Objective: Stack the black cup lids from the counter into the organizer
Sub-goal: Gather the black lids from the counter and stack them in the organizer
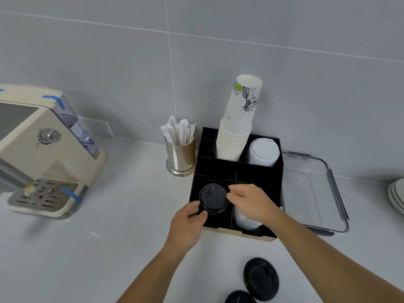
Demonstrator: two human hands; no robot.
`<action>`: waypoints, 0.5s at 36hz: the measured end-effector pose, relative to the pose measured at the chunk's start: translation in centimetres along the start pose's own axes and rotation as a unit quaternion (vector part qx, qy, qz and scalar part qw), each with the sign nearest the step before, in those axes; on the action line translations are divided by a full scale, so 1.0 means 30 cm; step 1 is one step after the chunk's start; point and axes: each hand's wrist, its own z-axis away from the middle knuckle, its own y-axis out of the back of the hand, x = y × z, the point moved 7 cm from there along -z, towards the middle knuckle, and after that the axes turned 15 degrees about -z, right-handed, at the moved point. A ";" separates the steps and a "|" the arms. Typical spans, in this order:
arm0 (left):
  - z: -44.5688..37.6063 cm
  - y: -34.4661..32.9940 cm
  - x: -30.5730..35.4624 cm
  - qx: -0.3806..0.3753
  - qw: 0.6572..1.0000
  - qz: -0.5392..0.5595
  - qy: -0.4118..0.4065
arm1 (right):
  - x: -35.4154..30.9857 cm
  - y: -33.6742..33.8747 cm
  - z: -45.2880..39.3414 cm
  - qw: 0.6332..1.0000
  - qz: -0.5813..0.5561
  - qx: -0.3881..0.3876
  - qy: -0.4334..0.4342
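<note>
The counter (131,248) is a smooth, pale, faintly glossy slab running under both forearms. Well to the left of the left hand stands a cream, boxy coffee machine (43,149) with blue tape on its corners. Just right of the right hand lies a clear, rectangular tray (314,193) with a dark rim.

Under both hands sits the organizer (260,169), a matte black box cut into square bays by thin dividers. Beyond the hands its back bays hold a tall nest of printed paper cups (238,127) and white lids (264,152). Beyond the left hand a shiny metal cup (180,158) holds paper-wrapped sticks.

The step in hand looks like seating the lids: a stack (213,200) of round, black, moulded plastic lids stands in the front left bay. The left hand (188,224) curls against the stack's near left side, thumb and fingers partly closed on it. The right hand (251,202) pinches its right rim with its fingertips, the other fingers loose.

Two more black lids remain on the counter, nearer than the right forearm: lid (261,278) lies flat, and the edge lid (239,297) is cut off by the frame. The next move probably calls for letting go and reaching back for these, then centring each on the stack so the rims nest.
</note>
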 end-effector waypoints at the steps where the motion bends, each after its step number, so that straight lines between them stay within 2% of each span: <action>1: 0.012 0.004 -0.004 0.002 1.000 0.002 0.000 | 0.007 0.010 0.016 1.000 -0.018 0.004 -0.009; 5: 0.055 0.014 -0.027 -0.002 1.000 -0.020 -0.004 | 0.032 0.036 0.094 0.995 -0.093 0.026 -0.029; 11: 0.130 0.000 -0.071 -0.027 1.000 0.012 0.004 | 0.115 0.050 0.219 0.982 -0.180 0.050 -0.042; 18: 0.206 -0.042 -0.132 -0.055 0.996 0.053 0.045 | 0.214 0.050 0.357 0.946 -0.317 0.035 -0.057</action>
